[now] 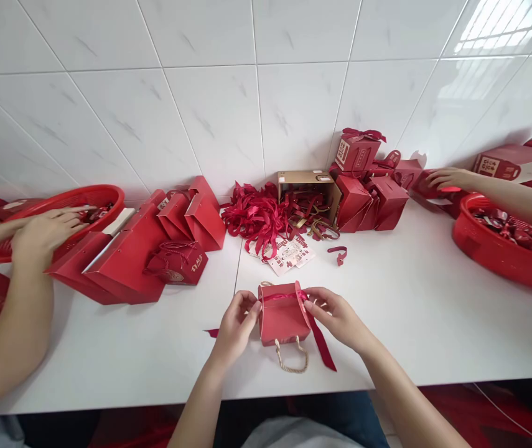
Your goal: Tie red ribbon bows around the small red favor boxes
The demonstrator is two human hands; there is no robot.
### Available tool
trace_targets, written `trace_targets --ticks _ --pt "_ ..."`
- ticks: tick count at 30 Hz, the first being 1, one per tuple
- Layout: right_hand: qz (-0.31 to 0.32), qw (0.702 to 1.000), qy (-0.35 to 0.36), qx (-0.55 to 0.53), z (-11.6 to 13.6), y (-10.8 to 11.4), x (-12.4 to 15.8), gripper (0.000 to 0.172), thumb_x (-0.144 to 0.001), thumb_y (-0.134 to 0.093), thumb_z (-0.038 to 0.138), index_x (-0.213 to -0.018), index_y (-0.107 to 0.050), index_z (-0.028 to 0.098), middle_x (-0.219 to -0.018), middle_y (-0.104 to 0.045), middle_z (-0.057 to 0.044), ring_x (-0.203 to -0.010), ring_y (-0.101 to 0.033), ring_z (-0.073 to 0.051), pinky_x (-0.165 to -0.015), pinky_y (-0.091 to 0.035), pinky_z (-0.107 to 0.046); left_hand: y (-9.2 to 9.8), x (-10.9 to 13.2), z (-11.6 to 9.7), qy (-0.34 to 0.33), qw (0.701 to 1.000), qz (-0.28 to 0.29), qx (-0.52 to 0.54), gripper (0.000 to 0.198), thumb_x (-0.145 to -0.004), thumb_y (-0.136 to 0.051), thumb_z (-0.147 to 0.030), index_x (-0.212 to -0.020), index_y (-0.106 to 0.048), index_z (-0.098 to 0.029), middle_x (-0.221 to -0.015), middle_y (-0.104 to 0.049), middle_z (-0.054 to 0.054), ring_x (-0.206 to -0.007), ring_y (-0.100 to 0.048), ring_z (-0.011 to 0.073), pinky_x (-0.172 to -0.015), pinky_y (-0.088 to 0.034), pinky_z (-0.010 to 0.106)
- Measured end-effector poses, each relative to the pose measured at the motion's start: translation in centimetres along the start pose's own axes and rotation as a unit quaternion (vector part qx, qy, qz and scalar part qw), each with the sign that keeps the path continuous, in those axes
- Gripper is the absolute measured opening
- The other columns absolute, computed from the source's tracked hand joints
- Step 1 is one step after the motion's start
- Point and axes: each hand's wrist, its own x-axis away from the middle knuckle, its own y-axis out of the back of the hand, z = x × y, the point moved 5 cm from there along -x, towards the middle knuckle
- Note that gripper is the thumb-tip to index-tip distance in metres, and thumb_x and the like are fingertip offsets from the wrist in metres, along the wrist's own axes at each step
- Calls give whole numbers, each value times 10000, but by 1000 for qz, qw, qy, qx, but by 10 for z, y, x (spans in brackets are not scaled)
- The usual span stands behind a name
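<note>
A small red gift box [285, 320] with rope handles [294, 368] lies on the white table in front of me. My left hand [238, 323] is closed on its left side, thumb and fingers at the edge. On the opposite side, my right hand [338, 314] pinches the upper right edge where the ribbon passes. A dark red ribbon [324, 348] runs across the top of the box. One end hangs down on the right, and the other tip shows left of my left wrist. Whether my fingers also grip the ribbon is partly hidden.
Behind the box lie a heap of red ribbons [256, 214], printed cards [289, 254] and an open cardboard box [310, 179]. Red gift boxes [130, 267] stand left and right. Co-workers' arms [27, 311] reach over red baskets [494, 249] at both sides. A tiled wall [210, 112] bounds the table.
</note>
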Motion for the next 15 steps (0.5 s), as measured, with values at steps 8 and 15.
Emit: trace_targets --ticks 8,15 --pt "20 997 -15 -69 1 17 -3 343 -906 -533 519 -801 -582 197 -680 -519 16 -614 -445 -125 -589 -376 -264 16 -6 13 25 999 2 -43 453 -799 -606 -572 -601 -483 -183 -596 -421 -42 -553 -337 104 -530 -294 227" --pt "44 999 -10 -2 -6 10 -8 331 -909 -516 483 -765 -582 192 -635 -447 37 -575 -354 -110 -544 -314 -252 32 -11 31 35 993 -31 -104 432 -751 -650 -563 -598 -506 -186 -562 -415 -45 -556 -380 121 -550 -312 241"
